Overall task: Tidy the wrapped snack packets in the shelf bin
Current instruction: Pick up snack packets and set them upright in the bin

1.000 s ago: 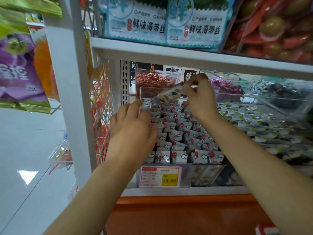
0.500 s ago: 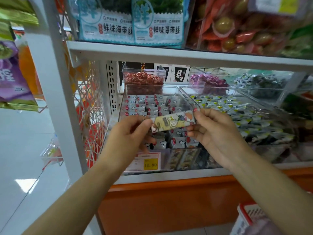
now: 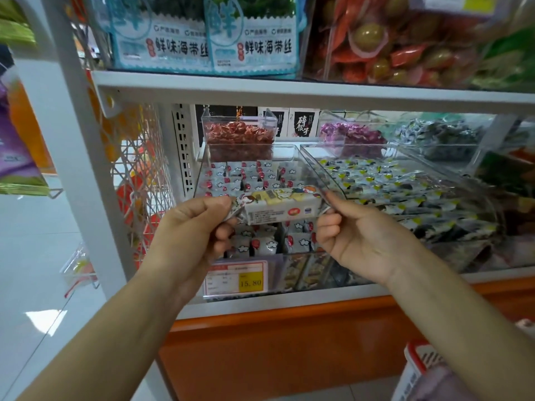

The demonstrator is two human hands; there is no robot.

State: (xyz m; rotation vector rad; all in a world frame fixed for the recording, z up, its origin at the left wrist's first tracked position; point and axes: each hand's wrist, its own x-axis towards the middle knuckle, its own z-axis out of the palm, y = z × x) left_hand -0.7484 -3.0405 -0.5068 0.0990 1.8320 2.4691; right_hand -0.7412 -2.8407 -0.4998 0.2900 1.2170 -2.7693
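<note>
**Item:** odd packet (image 3: pixel 282 205), long, cartoon print, unlike the rest of the stock.
**Loc.:** held in the air in front of the shelf bin (image 3: pixel 285 149), above its front rows and not touching them.
**Hold:** left end is pinched by the left hand (image 3: pixel 191 230) betw. thumb and forefinger, other fingers curled under. Right end is pinched by the right hand (image 3: pixel 356 235), remaining fingers loosely bent. Packet is kept level and stretched end to end, prob. so the label can be read and the stray identified before it is re-homed.
**Bin stock:** small white snack packets (image 3: pixel 249 175) w/ red marks, set in rows. Price tag (image 3: pixel 236 277) is fixed below, on the shelf (image 3: pixel 289 302) edge.
**Chg. vs 1.0 s ago:** packet was then lifted at the bin's rear by the right hand alone, w/ the left hand resting on the rows. It is now brought forward and taken by both.
**Chg. vs 0.5 s ago:** packet has been rolled about its length, so the white text panel now faces out.
</note>
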